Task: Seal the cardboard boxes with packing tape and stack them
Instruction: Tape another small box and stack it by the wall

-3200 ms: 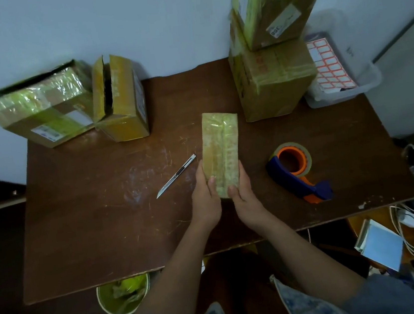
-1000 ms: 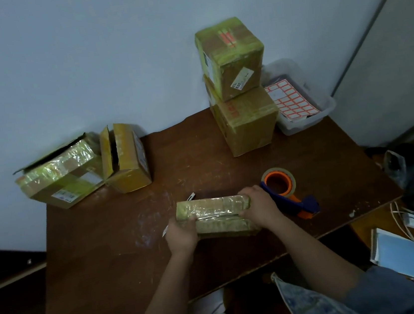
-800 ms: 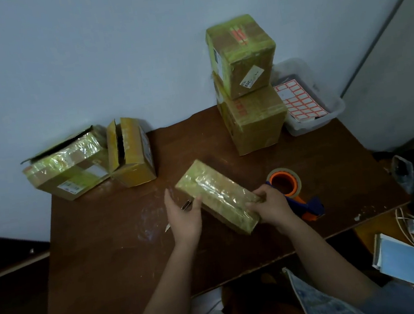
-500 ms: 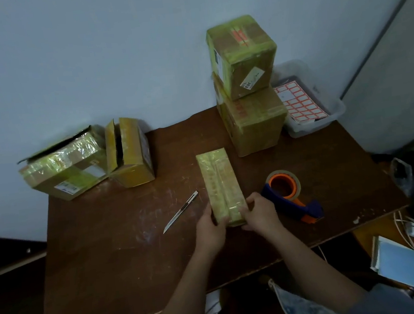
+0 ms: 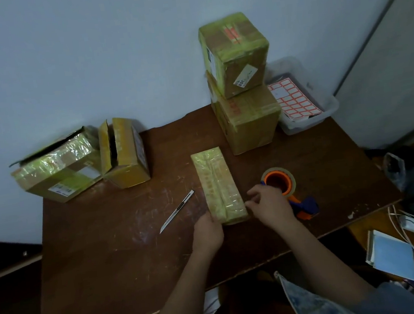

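While left hand [image 5: 208, 231] grips box [image 5: 217, 184], right hand [image 5: 269, 205] hovers

Five boxes: two stacked [image 5: 236, 54] [image 5: 250, 122] at upper right, two [image 5: 57, 170] [image 5: 124, 154] at left, one flat [image 5: 217, 184] at centre. One knife [image 5: 176, 211], one tape dispenser [image 5: 286, 188], one plastic tub [image 5: 307, 115] holding one label sheet [image 5: 293, 102]. Two hands [image 5: 208, 233] [image 5: 269, 205].
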`<state>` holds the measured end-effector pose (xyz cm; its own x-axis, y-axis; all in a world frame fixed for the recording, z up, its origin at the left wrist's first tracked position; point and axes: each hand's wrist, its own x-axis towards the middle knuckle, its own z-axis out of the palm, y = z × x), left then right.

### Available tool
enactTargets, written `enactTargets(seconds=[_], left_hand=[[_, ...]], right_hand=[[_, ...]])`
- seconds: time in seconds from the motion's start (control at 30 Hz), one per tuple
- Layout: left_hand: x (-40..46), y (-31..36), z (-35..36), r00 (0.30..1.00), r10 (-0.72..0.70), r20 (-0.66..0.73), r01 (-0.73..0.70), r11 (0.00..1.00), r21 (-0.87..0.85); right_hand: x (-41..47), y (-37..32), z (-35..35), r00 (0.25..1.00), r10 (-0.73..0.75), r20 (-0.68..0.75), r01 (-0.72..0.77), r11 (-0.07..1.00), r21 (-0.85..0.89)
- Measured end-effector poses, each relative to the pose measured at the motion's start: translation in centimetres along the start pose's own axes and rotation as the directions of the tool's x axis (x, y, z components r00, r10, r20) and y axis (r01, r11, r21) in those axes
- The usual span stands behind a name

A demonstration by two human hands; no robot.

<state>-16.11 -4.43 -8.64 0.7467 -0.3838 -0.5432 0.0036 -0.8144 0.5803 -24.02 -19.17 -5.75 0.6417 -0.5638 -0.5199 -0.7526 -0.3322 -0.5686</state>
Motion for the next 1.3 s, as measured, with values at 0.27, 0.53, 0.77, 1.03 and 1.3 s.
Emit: enactTargets(seconds=[0.27,0.53,0.77,1.03,1.3], left_hand=[[-0.5,0.6,0.0,0.971,0.109,-0.213,-0.105,0.994,0.029],[-1.1,0.8,-0.4,0.959,0.135,-0.248,-0.136,0.991,0.013],[-1.2,0.4,-1.0,0.951,0.117,-0.287,-0.117,0.993,0.017],[-1.9,2.5,-1.2,0.910,0.211,-0.357,-0.267,0.957,-0.115],[-4.0,5.4,-0.6,0.908,-0.024,0.419,0.372,0.508,-0.777]], right_hand=[[0.8,2.9,-2.5,0.990,0.101,-0.100,-0.135,0.890,-0.436],[1.5,4.0,-1.2,0.993,0.088,-0.075,-0.115,0.831,-0.544],[1.6,3.9,-1.7,0.984,-0.067,-0.167,-0.038,0.828,-0.559],[-0.5,1.1,-3.0,0.963,0.218,-0.161,-0.058,0.746,0.663],[-1.1,0.7,-2.7,0.903,0.363,0.231,-0.266,0.049,0.963]])
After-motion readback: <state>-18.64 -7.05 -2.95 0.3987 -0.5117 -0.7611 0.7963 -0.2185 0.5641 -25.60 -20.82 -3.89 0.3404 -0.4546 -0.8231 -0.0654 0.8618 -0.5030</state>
